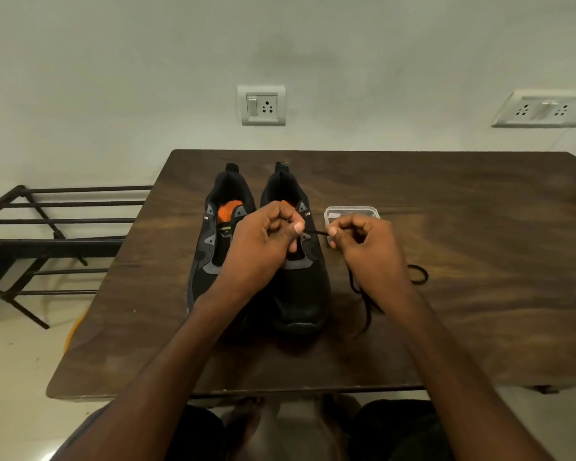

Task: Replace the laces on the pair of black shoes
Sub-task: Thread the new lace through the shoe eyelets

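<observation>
Dark wood table (446, 227), two black shoes side by side, toes toward me.
I see black lace (315, 231) stretched over right shoe (300, 294): left hand (263, 241) and right hand (366, 247) each pinch it, fingers curled. Rest trails on table, probably. Left shoe (207, 261) unlaced, clear plastic box (351, 212) behind, wall socket (261, 105) above.

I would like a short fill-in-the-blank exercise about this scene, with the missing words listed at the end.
1. Both hands, the left hand and the right hand, pinch one black ____ between them.
2. The two black shoes stand on a ____ table.
3. The insole visible inside the left shoe is ____.
4. The clear plastic container sits to the ____ of the shoes.

Missing words: lace; wooden; orange; right
</observation>
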A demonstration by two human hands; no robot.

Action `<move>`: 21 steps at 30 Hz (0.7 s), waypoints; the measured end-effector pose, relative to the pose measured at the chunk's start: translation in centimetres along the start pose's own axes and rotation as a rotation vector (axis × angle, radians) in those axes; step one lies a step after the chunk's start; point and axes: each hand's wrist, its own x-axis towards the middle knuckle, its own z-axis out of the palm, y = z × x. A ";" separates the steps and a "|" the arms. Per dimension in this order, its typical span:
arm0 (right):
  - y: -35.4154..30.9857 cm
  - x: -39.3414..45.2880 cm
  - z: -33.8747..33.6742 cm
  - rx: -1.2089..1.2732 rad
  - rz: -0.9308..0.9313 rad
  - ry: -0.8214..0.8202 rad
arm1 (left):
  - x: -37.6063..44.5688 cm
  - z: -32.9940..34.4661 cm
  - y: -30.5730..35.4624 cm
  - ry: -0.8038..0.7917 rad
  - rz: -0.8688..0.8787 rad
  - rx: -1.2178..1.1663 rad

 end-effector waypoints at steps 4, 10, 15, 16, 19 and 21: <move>-0.1 -0.2 0.3 0.062 0.020 -0.129 | 0.0 -0.1 -0.3 0.005 0.025 0.018; 0.1 0.2 0.9 0.160 -0.099 -0.215 | -0.1 0.1 -0.2 -0.028 0.064 0.058; 0.6 0.1 0.3 0.231 -0.003 -0.142 | 0.1 -0.3 -0.7 0.068 0.118 0.393; 0.9 0.1 0.2 0.226 0.020 -0.118 | 0.1 -0.4 -0.7 0.089 0.142 0.494; 1.7 -0.2 -0.5 0.034 0.019 -0.083 | -0.2 -0.5 -0.8 0.062 0.110 0.697; 1.6 -0.5 -0.7 -0.023 0.024 -0.096 | -0.3 -0.2 -0.9 0.006 0.052 0.742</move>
